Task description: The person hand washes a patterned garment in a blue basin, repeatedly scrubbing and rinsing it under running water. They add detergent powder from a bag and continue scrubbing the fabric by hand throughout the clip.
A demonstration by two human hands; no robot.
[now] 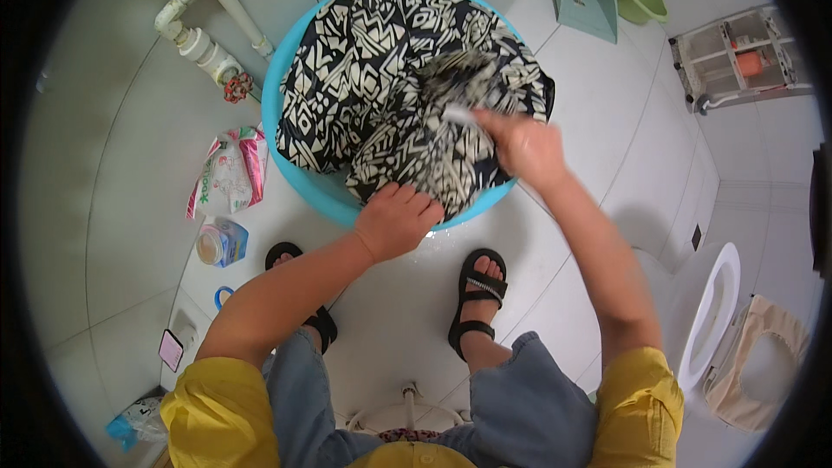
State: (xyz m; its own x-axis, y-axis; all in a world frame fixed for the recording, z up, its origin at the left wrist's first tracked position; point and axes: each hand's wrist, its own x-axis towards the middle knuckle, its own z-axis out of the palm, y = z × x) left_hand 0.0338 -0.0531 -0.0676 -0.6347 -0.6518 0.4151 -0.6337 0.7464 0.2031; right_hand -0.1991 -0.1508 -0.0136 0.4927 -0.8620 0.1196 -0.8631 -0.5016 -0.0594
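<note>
A round light-blue plastic basin (281,143) stands on the floor before me. Black-and-cream patterned cloth (364,65) fills it, and some bulges over the right rim. Along the basin's near edge, my left hand (400,220) grips a fold of this cloth with its fingers curled over it. My right hand (526,146) is over the cloth's right part, closed around a white object (459,114) that points left. Motion blur hides what kind of object it is. The cloth just beyond it is blurred too.
White pipes with a red valve wheel (238,87) run left of the basin. A pink-and-white packet (231,172), a lidded container (222,243) and a phone (171,350) are on the left. At right are a dustpan (586,1), a toilet (708,312) and a shelf rack (734,58).
</note>
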